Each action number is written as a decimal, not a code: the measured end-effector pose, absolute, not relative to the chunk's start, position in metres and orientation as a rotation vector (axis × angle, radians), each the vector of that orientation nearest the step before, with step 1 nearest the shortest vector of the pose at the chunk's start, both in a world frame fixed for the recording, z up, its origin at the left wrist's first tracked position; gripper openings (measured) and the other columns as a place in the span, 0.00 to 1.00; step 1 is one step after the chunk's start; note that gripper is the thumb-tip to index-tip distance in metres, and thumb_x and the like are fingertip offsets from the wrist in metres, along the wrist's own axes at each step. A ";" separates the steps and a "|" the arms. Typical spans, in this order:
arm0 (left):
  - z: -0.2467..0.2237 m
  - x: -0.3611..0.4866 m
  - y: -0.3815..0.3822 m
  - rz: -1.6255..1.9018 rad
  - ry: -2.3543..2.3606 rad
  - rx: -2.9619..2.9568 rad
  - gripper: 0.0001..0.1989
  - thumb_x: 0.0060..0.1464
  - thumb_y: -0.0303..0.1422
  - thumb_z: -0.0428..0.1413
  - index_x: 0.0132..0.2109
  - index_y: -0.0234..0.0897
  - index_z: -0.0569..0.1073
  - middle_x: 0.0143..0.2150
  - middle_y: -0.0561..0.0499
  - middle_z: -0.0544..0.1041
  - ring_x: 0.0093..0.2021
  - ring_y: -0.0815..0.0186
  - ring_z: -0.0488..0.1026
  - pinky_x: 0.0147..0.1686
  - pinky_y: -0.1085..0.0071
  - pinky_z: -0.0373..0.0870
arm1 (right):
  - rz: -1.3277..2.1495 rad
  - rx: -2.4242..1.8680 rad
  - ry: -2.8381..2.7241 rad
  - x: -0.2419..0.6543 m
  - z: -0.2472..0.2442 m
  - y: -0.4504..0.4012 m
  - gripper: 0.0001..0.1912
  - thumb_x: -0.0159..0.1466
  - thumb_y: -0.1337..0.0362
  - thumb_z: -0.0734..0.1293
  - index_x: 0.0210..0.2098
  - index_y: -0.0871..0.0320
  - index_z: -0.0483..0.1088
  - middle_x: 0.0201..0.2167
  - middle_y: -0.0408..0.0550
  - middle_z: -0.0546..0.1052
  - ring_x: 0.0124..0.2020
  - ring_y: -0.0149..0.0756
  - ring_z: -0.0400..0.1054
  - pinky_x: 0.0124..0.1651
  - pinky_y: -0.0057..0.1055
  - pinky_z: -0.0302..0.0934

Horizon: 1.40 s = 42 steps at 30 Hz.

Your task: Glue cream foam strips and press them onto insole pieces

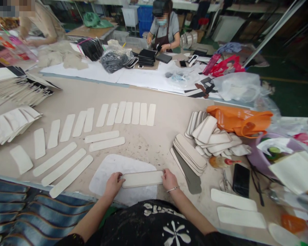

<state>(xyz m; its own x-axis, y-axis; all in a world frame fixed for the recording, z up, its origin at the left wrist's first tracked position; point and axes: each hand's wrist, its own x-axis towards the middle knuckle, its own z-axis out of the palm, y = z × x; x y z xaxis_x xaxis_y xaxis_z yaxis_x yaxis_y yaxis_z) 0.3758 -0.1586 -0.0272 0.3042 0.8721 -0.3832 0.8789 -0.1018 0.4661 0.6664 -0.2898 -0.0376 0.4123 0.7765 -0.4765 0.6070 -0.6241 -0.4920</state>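
Between my two hands lies a long cream strip with rounded corners and a darker edge [143, 179], over a white sheet [102, 174] on the table. My left hand [115, 183] pinches its left end. At the opposite end, my right hand [169, 180], with a bracelet at the wrist, grips the strip with thumb and fingers. To the right sits a fanned stack of similar strips [190, 153], with a dark grey piece [192, 181] partly under it. Several pale strips [72, 167] are laid out singly on the left.
A heap of strips [215, 138], an orange bag [241, 121], a small bottle [222, 162], a black phone [241, 180] and a purple basin [259, 153] crowd the right side. Bundled pieces [10, 124] stand far left. Across the table a person [166, 34] handles dark pieces.
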 end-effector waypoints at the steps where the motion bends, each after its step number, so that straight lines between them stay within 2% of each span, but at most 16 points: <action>1: -0.026 0.377 -0.159 -0.023 1.552 1.954 0.09 0.47 0.31 0.55 0.38 0.35 0.70 0.36 0.48 0.72 0.37 0.63 0.71 0.39 0.68 0.68 | 1.017 -2.418 -1.217 0.667 -0.038 -0.291 0.12 0.59 0.70 0.62 0.43 0.58 0.65 0.33 0.45 0.75 0.35 0.32 0.68 0.38 0.26 0.54; 8: -0.021 0.379 -0.160 -0.039 1.586 1.956 0.08 0.47 0.27 0.55 0.38 0.36 0.69 0.36 0.49 0.71 0.38 0.65 0.70 0.40 0.70 0.66 | 1.039 -2.382 -1.270 0.669 -0.041 -0.291 0.10 0.60 0.69 0.61 0.42 0.58 0.64 0.28 0.42 0.74 0.32 0.32 0.69 0.36 0.26 0.55; 12: -0.021 0.378 -0.160 -0.043 1.607 1.943 0.09 0.46 0.27 0.55 0.38 0.35 0.70 0.36 0.49 0.72 0.37 0.65 0.70 0.40 0.70 0.65 | 1.002 -2.400 -1.338 0.669 -0.035 -0.290 0.11 0.60 0.69 0.60 0.43 0.59 0.65 0.30 0.46 0.74 0.33 0.35 0.69 0.36 0.29 0.57; 16: -0.024 0.376 -0.159 -0.046 1.588 1.937 0.09 0.46 0.28 0.54 0.38 0.34 0.69 0.37 0.47 0.72 0.37 0.64 0.71 0.40 0.69 0.66 | 0.854 -2.419 -1.420 0.665 -0.017 -0.293 0.17 0.60 0.67 0.61 0.49 0.62 0.65 0.43 0.56 0.72 0.47 0.43 0.65 0.50 0.35 0.56; 20: -0.032 0.374 -0.155 -0.067 1.549 1.950 0.10 0.47 0.30 0.53 0.39 0.33 0.68 0.37 0.46 0.72 0.38 0.63 0.71 0.40 0.68 0.66 | 0.732 -2.082 -1.799 0.640 -0.008 -0.290 0.28 0.63 0.62 0.60 0.61 0.62 0.53 0.58 0.57 0.62 0.61 0.42 0.52 0.62 0.38 0.46; 23: -0.037 0.373 -0.151 -0.106 1.530 1.972 0.11 0.47 0.32 0.53 0.39 0.33 0.67 0.36 0.46 0.72 0.37 0.62 0.71 0.40 0.67 0.67 | 0.729 -1.613 -2.181 0.612 -0.013 -0.280 0.34 0.64 0.54 0.59 0.64 0.61 0.46 0.65 0.54 0.53 0.66 0.42 0.39 0.66 0.42 0.38; 26: -0.039 0.372 -0.149 -0.134 1.523 1.994 0.11 0.47 0.34 0.53 0.39 0.34 0.67 0.36 0.47 0.72 0.37 0.62 0.71 0.40 0.67 0.67 | 0.758 -1.402 -2.359 0.595 -0.025 -0.271 0.37 0.64 0.47 0.57 0.65 0.62 0.45 0.66 0.54 0.49 0.67 0.41 0.35 0.67 0.43 0.34; 29: -0.038 0.372 -0.148 -0.151 1.521 2.002 0.11 0.47 0.34 0.53 0.39 0.35 0.67 0.35 0.49 0.71 0.37 0.63 0.71 0.39 0.67 0.68 | 0.767 -1.474 -2.366 0.601 -0.038 -0.274 0.39 0.63 0.45 0.56 0.65 0.63 0.45 0.66 0.53 0.48 0.67 0.41 0.35 0.67 0.43 0.33; 32: -0.037 0.374 -0.148 -0.149 1.527 1.991 0.11 0.47 0.34 0.54 0.39 0.35 0.68 0.35 0.49 0.71 0.36 0.64 0.71 0.38 0.68 0.68 | 0.709 -1.719 -2.246 0.624 -0.049 -0.292 0.40 0.63 0.45 0.57 0.65 0.63 0.44 0.67 0.53 0.45 0.67 0.42 0.34 0.67 0.45 0.34; 36: -0.034 0.378 -0.151 -0.112 1.575 1.966 0.10 0.45 0.33 0.55 0.37 0.35 0.68 0.34 0.49 0.71 0.35 0.64 0.71 0.37 0.68 0.68 | 0.632 -1.997 -2.153 0.652 -0.058 -0.319 0.39 0.63 0.48 0.57 0.65 0.64 0.42 0.67 0.55 0.42 0.67 0.44 0.34 0.66 0.47 0.36; 40: -0.030 0.373 -0.154 -0.049 1.585 1.978 0.11 0.45 0.31 0.56 0.38 0.34 0.70 0.33 0.51 0.72 0.34 0.66 0.71 0.36 0.69 0.69 | 0.560 -2.044 -2.196 0.658 -0.068 -0.329 0.38 0.63 0.49 0.57 0.65 0.64 0.42 0.67 0.55 0.42 0.67 0.45 0.35 0.65 0.47 0.37; 42: -0.024 0.366 -0.158 0.003 1.581 2.006 0.12 0.49 0.31 0.53 0.42 0.33 0.69 0.34 0.50 0.72 0.34 0.66 0.72 0.36 0.68 0.71 | 0.511 -2.042 -2.207 0.656 -0.073 -0.329 0.38 0.64 0.49 0.56 0.65 0.64 0.41 0.67 0.55 0.43 0.67 0.44 0.34 0.65 0.47 0.37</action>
<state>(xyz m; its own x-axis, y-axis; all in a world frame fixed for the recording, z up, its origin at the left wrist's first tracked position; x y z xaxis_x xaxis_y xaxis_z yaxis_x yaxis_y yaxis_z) 0.3662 -0.1575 -0.0243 0.2983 0.8914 -0.3413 0.8900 -0.1305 0.4369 0.6560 -0.3289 -0.0728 -0.1010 0.9823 -0.1575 0.9515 0.0492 -0.3036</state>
